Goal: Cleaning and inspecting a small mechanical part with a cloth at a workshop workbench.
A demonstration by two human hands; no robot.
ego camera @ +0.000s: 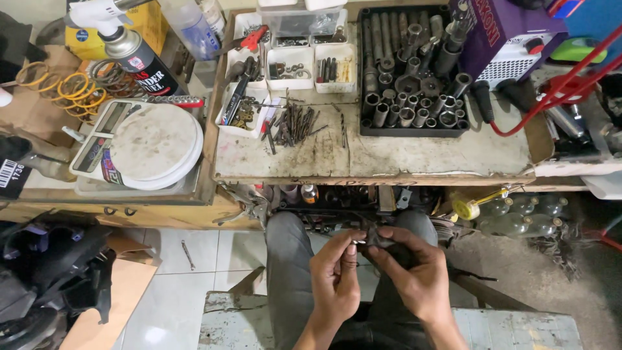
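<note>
While the left hand (335, 275) pinches one end, right hand (414, 272) fingers (389, 234) grip what seems a small dark part (374, 241).

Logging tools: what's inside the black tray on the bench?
The black tray holds upright sockets and long extension bars. Sizes and the tray floor beneath them are hidden.

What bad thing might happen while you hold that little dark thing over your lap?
1. The small dark part is pinched only by the fingertips of the left hand and right hand, above the knees; it might slip and drop to the tiled floor.
2. The loose drill bits lie near the front edge of the bench; a bump could perhaps roll some off onto the lap.
</note>
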